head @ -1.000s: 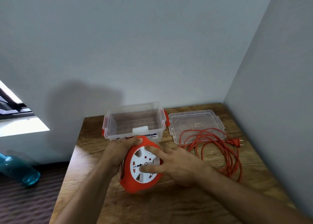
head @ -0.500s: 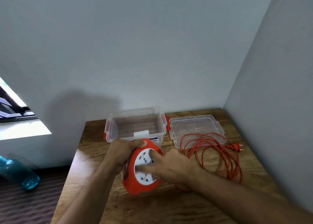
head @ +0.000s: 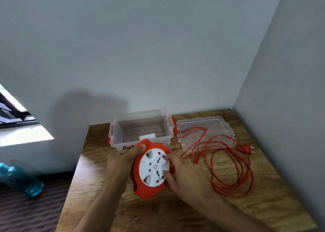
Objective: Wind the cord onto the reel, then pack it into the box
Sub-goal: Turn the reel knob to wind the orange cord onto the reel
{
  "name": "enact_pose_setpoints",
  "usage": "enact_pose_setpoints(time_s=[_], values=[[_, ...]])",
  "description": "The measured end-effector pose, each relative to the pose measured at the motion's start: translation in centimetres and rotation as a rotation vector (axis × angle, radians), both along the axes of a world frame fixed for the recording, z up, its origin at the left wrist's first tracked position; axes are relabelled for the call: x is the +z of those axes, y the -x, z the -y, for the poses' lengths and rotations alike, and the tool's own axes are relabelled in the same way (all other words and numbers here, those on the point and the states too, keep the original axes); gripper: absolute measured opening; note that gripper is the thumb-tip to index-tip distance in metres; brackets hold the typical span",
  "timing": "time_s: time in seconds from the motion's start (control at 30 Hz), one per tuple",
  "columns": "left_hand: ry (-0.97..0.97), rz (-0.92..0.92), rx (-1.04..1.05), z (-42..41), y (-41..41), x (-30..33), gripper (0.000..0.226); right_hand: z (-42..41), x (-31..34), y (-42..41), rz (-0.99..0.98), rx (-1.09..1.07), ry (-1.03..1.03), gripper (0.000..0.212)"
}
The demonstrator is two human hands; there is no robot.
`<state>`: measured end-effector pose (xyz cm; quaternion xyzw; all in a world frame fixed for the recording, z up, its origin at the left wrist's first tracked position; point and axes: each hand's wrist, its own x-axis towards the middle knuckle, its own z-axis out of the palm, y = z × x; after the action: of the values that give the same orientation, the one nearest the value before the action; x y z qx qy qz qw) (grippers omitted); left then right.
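daylight from left window [head: 15,112] | soft wall shadow | hands motion-blurred

Grey walls [head: 158,47] meet in corner; wooden table [head: 175,214]; bright window [head: 15,122] left; dark floor [head: 26,214].

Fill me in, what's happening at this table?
A person's left hand grips the orange reel while the right hand works its white face. Most of the orange cord lies loose on the table, partly over the lid. The clear box sits open behind.

Orange reel [head: 151,170] upright before clear open box [head: 140,129]; orange cord [head: 228,163] sprawled loose rightward
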<state>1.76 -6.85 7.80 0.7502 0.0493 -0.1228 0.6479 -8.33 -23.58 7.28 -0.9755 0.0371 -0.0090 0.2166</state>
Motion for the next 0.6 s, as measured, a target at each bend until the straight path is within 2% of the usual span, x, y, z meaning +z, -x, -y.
enact_pose_setpoints(time_s=[0.03, 0.1, 0.2, 0.3, 0.47, 0.53, 0.6], values=[[-0.024, 0.002, -0.017, -0.2, -0.4, 0.1, 0.013, 0.8, -0.1, 0.1, 0.085, 0.209, 0.186, 0.047], [-0.097, 0.018, -0.087, -0.4, -1.0, 0.4, 0.014, 1.9, -0.3, -0.2, 0.143, 0.540, 0.412, 0.057], [-0.264, 0.032, -0.194, -0.4, -1.8, 0.7, 0.018, 2.4, -0.6, -1.6, 0.107, 0.714, 0.487, 0.068], [-0.343, 0.033, -0.292, -0.2, -2.4, 1.2, 0.020, 2.1, 0.2, -2.8, 0.123, 0.826, 0.539, 0.074], [-0.292, 0.042, -0.292, 0.0, -2.2, 1.9, 0.017, 1.3, 1.3, -2.5, 0.243, 0.813, 0.698, 0.069], [-0.242, 0.051, -0.256, -0.1, -1.8, 2.0, 0.015, 0.5, 0.7, -2.2, 0.206, 0.701, 0.591, 0.068], [-0.186, 0.078, -0.188, 0.0, -1.1, 1.8, 0.012, -0.1, 0.1, -2.0, 0.126, 0.396, 0.337, 0.067]])
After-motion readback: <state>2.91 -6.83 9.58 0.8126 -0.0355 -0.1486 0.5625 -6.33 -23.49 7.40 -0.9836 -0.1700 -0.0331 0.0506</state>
